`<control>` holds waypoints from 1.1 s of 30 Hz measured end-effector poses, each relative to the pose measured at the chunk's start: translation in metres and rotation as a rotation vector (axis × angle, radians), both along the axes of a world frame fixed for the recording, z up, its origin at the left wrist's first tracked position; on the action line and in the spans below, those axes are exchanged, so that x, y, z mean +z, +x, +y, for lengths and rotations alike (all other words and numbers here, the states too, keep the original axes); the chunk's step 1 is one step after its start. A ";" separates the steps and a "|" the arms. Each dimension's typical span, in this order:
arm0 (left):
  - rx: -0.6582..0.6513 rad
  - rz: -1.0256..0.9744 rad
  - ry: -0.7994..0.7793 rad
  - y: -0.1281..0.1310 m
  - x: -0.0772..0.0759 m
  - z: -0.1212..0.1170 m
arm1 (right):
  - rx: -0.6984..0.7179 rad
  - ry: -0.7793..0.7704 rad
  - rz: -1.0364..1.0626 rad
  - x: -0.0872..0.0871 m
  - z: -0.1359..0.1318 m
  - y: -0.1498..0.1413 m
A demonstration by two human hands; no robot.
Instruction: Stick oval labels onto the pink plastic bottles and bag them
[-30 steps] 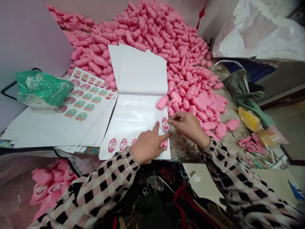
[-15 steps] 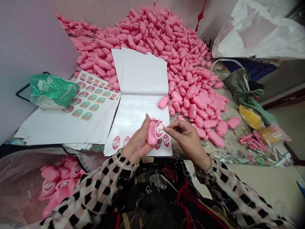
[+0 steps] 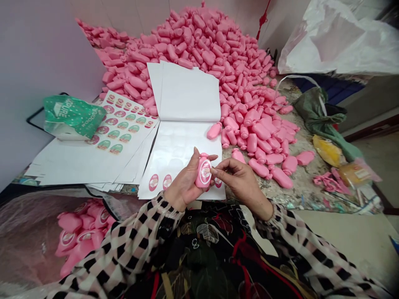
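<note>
My left hand is wrapped round a small pink plastic bottle, holding it nearly upright above the sticker sheet. On the bottle's front lies an oval pink-and-white sticker. The thumb and forefinger of my right hand pinch together at the sticker's right edge. Below both hands, the opened sticker sheet shows a bottom row of oval stickers, partly covered by my left hand. One loose pink bottle rests on the sheet's upper right corner.
A large heap of pink bottles fills the back. Left are more sticker sheets under a green printed packet. A clear bag at lower left holds labelled bottles. Right stand a green cloth bag and a yellow packet.
The sticker, held tilted off the bottle's right side before, now lies against its front. The bottle has turned more upright, and my right fingers have moved slightly left and down with the sticker.
</note>
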State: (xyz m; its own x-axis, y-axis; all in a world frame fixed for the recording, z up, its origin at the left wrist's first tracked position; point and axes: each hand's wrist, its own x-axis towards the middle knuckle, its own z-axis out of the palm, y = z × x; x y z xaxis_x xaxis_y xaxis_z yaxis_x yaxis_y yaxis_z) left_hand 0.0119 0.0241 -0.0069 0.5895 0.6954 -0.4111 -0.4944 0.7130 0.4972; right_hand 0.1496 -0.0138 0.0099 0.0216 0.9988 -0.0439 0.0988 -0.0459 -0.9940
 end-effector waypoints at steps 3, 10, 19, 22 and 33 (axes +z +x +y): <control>-0.011 0.004 0.007 0.000 0.000 0.000 | 0.007 0.008 0.001 -0.001 0.000 0.000; -0.003 0.010 0.020 0.001 0.002 -0.003 | -0.010 -0.011 -0.003 -0.004 -0.001 -0.001; 0.118 0.176 0.126 0.003 0.003 -0.012 | 0.044 -0.099 -0.007 -0.012 -0.002 0.002; 0.027 0.230 0.196 -0.004 0.006 -0.016 | 0.019 -0.052 -0.158 -0.015 -0.003 0.004; -0.089 0.350 0.314 -0.011 0.010 -0.023 | -0.098 0.112 -0.360 -0.014 0.002 0.030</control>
